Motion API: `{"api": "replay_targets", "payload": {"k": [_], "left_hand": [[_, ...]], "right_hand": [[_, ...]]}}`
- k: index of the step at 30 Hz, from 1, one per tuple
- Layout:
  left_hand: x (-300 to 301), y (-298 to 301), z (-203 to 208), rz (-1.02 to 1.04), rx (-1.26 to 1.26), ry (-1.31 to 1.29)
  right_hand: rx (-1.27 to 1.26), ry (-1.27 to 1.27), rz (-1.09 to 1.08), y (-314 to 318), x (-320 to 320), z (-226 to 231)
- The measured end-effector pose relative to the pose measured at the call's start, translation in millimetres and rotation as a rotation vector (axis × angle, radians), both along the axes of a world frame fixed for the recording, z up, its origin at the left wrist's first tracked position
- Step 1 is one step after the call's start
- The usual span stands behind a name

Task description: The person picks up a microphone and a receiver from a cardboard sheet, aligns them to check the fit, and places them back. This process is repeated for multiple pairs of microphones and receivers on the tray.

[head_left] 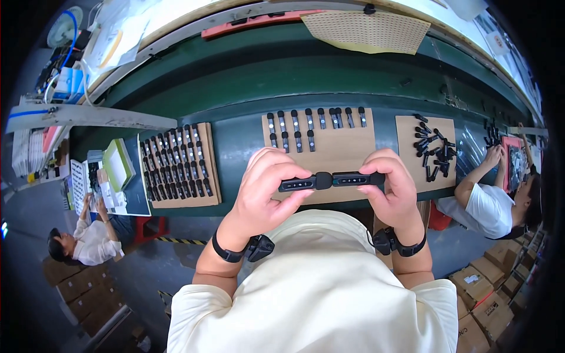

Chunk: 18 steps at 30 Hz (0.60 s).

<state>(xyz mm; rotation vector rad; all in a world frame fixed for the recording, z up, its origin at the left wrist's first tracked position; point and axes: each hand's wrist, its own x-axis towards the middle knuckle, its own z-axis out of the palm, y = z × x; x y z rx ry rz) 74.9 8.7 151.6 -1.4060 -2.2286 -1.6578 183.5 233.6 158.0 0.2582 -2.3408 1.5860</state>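
Note:
My left hand (259,187) pinches a small black wireless microphone (298,184) between thumb and fingers. It lies sideways, its round foam tip pointing right. My right hand (395,187) grips a second black microphone (351,179) the same way, also with its foam tip to the right. The two are held end to end in front of my chest, touching or nearly so. Just beyond my hands, a brown cardboard sheet (344,146) carries two rows of upright-laid microphones (310,119), the nearer row shorter. Both wrists wear black strapped devices.
To the left, a cardboard sheet (213,176) holds close rows of microphones. On the right, another cardboard sheet (412,170) bears a loose heap of them. A green box (119,165) stands farther left. Seated persons work at both sides; cartons (491,306) are stacked behind right.

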Motion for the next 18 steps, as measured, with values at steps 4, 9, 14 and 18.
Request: {"api": "replay_targets", "payload": {"k": [4, 9, 14, 18], "left_hand": [[0.9, -2.6, 1.5, -0.002, 0.023, 0.019], [3.2, -2.3, 4.7, -0.009, 0.043, 0.026], [10.8, -1.6, 0.2, 0.035, 0.09, -0.185], [11.3, 1.6, -1.2, 0.035, 0.1, -0.218]], "right_hand": [[0.038, 0.012, -0.019, -3.9, 1.1, 4.4], [0.058, 0.035, -0.012, -4.3, 3.1, 5.4], [-0.011, 0.038, -0.023, -5.9, 2.7, 0.9], [-0.109, 0.031, -0.05, -7.9, 3.6, 2.2]]}}
